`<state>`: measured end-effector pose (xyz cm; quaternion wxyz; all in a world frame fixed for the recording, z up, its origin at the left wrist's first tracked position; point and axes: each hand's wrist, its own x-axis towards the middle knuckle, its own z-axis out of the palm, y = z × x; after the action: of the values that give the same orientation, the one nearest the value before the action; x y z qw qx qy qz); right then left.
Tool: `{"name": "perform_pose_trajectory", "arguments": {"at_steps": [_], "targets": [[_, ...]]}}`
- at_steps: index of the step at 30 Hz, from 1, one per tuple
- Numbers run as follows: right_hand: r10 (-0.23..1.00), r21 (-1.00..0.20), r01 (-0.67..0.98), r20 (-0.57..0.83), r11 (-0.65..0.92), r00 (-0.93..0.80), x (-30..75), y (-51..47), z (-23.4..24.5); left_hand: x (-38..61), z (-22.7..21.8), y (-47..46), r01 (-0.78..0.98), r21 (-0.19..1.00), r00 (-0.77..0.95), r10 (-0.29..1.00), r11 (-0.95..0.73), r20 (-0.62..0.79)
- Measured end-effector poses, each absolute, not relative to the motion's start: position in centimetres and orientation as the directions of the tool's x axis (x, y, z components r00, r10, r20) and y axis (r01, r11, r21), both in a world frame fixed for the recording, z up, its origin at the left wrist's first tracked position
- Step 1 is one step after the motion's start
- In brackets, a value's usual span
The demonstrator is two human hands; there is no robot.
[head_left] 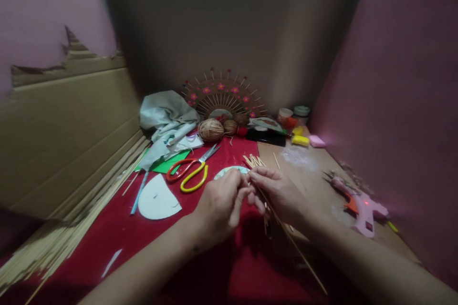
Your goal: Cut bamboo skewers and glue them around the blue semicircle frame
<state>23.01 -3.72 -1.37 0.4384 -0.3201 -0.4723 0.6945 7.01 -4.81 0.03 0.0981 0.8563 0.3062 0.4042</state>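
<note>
My left hand (223, 198) and my right hand (281, 190) meet over the red cloth, fingertips close together. The right hand is closed in a pinch, with a long thin stick (300, 252) running from its fingers down towards me. My left fingers are curled just beside that stick; what they grip is hidden. Right behind the left hand shows the rim of a pale patterned disc (229, 170). Several short thin sticks (253, 161) fan out behind my fingertips. To the left lie scissors (193, 171) with red and yellow handles and a white paper half-circle (159, 198).
A pink glue gun (367, 212) with a lit red light lies on the brown board (304, 186) at right. Long sticks (67, 238) line the left, beside cardboard (71, 138). At the back are twine balls (211, 130), crumpled cloth (166, 109) and a flowered fan-shaped piece (222, 89).
</note>
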Motion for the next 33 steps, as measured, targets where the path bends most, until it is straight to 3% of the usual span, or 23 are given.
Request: {"name": "perform_pose_trajectory", "arguments": {"at_steps": [3,6,8,11,19,22,25,28,33], "targets": [[0.961,-0.958,-0.267,-0.031,-0.107,-0.274,23.8,-3.0,-0.8,6.0,1.5,-6.5,0.361,0.579,0.519,0.673,-0.731,0.526],[0.998,-0.982,-0.188,0.028,0.017,-0.059,25.2,-2.0,-0.1,3.6,3.6,-7.9,0.362,0.736,0.641,0.726,-0.572,0.248],[0.998,-0.986,-0.161,0.049,0.053,0.028,26.3,-1.1,0.2,1.7,4.4,-8.2,0.404,0.749,0.753,0.656,-0.526,0.054],[0.994,-0.993,-0.112,0.034,0.046,0.106,27.5,0.2,0.3,-0.4,4.2,-7.6,0.519,0.699,0.779,0.609,-0.492,-0.15],[0.984,-0.977,0.21,0.075,0.04,0.162,27.5,1.4,0.8,2.9,2.3,-3.9,0.642,0.634,0.644,0.752,-0.432,-0.14],[0.984,-0.918,0.397,0.086,0.016,0.158,27.4,1.5,0.8,5.5,1.2,-2.7,0.622,0.701,0.621,0.765,-0.349,-0.17],[0.983,-0.777,0.63,0.12,0.006,0.139,28.0,1.6,0.6,7.7,-0.3,-1.9,0.537,0.835,0.58,0.77,-0.117,-0.265],[0.987,-0.567,0.824,0.127,-0.012,0.101,28.8,1.3,0.5,9.2,-1.1,-1.8,0.324,0.94,0.568,0.772,0.108,-0.285],[1.0,-0.33,0.944,0.015,-0.017,0.023,29.0,0.0,0.0,10.8,-1.3,-2.9,-0.001,0.945,0.559,0.784,0.328,-0.271]]}}
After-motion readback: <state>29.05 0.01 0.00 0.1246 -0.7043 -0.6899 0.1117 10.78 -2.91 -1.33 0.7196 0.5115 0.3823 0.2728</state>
